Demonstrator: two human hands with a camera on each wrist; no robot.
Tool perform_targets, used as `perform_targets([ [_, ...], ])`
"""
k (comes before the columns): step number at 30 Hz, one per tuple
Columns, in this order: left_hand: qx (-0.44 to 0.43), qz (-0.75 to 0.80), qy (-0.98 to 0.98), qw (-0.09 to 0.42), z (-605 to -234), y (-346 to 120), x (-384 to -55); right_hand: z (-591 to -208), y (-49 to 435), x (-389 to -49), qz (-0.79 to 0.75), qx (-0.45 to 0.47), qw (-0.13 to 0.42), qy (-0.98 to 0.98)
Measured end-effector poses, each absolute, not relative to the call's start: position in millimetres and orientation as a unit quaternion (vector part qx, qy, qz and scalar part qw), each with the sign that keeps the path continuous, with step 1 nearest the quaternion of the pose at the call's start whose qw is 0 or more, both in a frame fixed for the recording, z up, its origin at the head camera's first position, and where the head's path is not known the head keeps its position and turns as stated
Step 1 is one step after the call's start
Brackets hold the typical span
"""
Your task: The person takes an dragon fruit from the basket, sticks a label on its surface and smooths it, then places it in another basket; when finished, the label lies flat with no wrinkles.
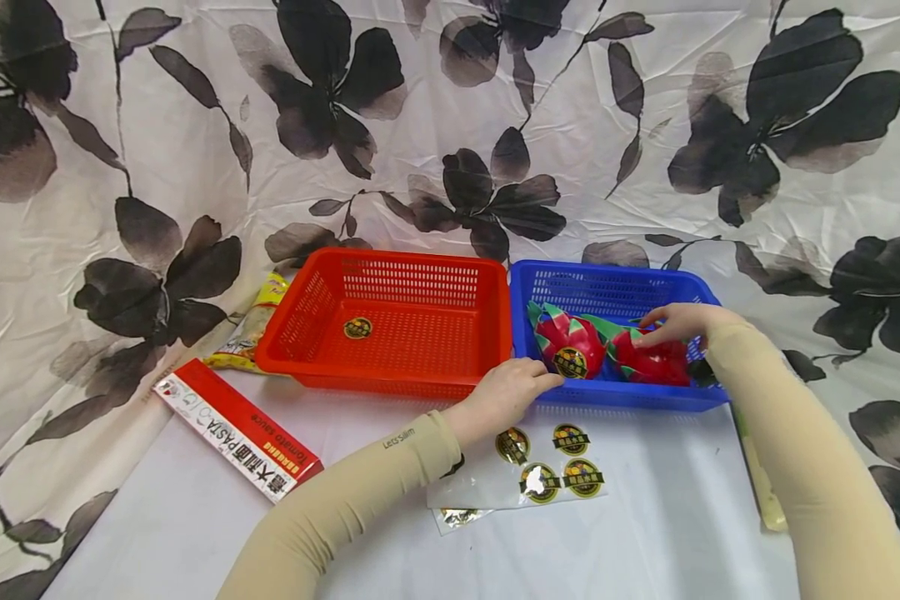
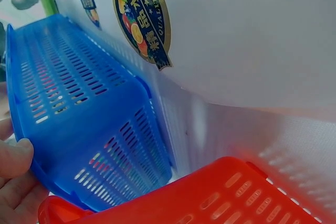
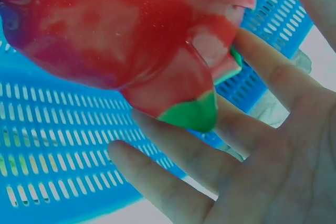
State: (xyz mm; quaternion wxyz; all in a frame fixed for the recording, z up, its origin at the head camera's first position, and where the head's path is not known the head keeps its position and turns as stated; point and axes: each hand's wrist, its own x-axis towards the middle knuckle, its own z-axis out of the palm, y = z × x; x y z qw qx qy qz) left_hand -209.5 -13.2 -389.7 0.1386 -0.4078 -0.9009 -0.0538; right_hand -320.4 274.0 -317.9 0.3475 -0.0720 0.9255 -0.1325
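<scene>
In the head view, two red toy dragon fruits with green tips lie in the blue basket [image 1: 622, 396]. The left dragon fruit [image 1: 568, 337] bears a round black-and-gold sticker [image 1: 571, 363]. My right hand [image 1: 678, 323] is over the right dragon fruit [image 1: 656, 360]; the right wrist view shows its spread, fairly straight fingers [image 3: 168, 145] beside and partly behind the red fruit [image 3: 131, 30]. My left hand [image 1: 506, 396] rests at the blue basket's near left corner, fingertips over the rim near the stickered fruit. In the left wrist view, the thumb [image 2: 16, 158] lies at the rim.
Left of the blue basket stands a red basket [image 1: 390, 379] with a sticker [image 1: 357, 327] inside. A sticker sheet [image 1: 495, 487] lies in front. A Tomato sauce PASTA box [image 1: 240, 429] and a yellow packet [image 1: 251, 329] are at left; a pale long object [image 1: 761, 483] is at right.
</scene>
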Motion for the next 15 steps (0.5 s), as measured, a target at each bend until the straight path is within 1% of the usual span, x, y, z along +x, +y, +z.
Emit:
perform_targets([
  [8, -0.407, -0.061, -0.901, 0.138, -389, -13, -209, -312, 277, -319, -0.135, -0.091, 0.345, 0.924],
  [15, -0.406, -0.07, -0.901, 0.137, -391, -14, -209, -306, 276, -316, -0.116, -0.1, 0.333, 0.93],
])
